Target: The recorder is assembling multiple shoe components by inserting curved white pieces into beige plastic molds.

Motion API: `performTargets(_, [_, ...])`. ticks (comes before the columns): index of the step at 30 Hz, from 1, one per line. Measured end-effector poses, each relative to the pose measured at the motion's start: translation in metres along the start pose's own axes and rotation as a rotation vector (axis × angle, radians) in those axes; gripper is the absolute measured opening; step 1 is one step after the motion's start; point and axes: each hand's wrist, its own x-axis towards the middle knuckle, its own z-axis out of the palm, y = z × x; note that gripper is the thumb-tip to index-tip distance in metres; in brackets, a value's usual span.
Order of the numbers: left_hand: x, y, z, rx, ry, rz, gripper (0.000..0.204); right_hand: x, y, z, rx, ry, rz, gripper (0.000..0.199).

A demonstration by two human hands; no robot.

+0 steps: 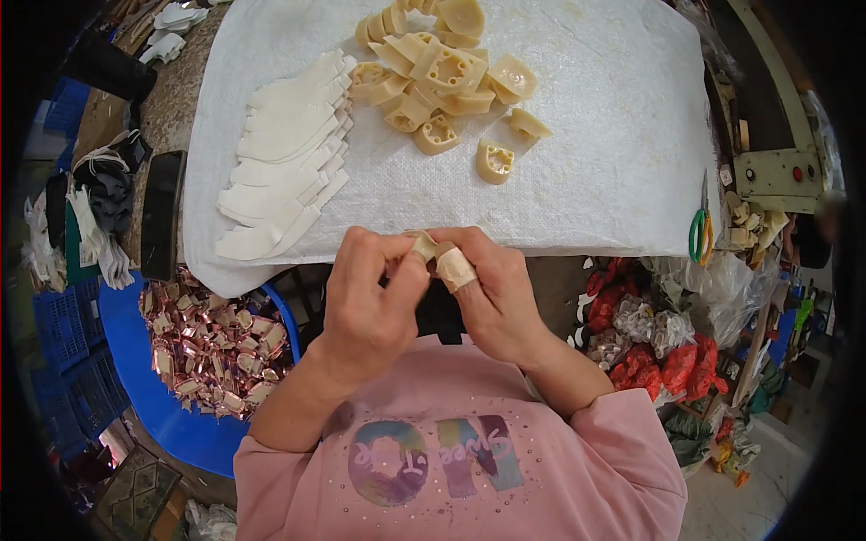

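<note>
My left hand point(368, 293) and my right hand point(499, 302) meet just off the near edge of the table. Both have their fingers closed on a small cream heel piece point(422, 245), mostly hidden by the fingers. A pale wrap of tape point(456, 270) goes round my right thumb. Beyond my hands, several beige plastic shoe heels point(451, 70) with holes in them lie heaped on the white woven sheet point(595, 171). One heel point(494, 162) stands apart, nearest my hands. On the left, white cut strips point(284, 153) overlap in a fanned row.
A blue tub point(135, 361) at the left holds many shiny pinkish pieces point(216, 343). A dark phone point(163, 216) lies beside the sheet. Green-and-orange-handled scissors point(701, 233) are at the right edge. Red and clear plastic bags point(690, 365) crowd the lower right.
</note>
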Motion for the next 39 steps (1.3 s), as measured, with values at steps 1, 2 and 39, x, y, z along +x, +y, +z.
performTargets(1, [-0.002, -0.003, 0.001, -0.100, 0.036, -0.075, 0.020, 0.003, -0.001, -0.003, -0.109, -0.045, -0.047, 0.025])
performTargets(2, [-0.005, -0.006, 0.000, -0.196, 0.075, -0.149, 0.021, 0.007, 0.003, -0.007, -0.106, -0.050, -0.050, 0.025])
performTargets(39, [-0.009, -0.001, 0.016, -0.652, 0.210, -0.464, 0.011, 0.031, 0.020, -0.003, -0.188, 0.076, -0.427, 0.009])
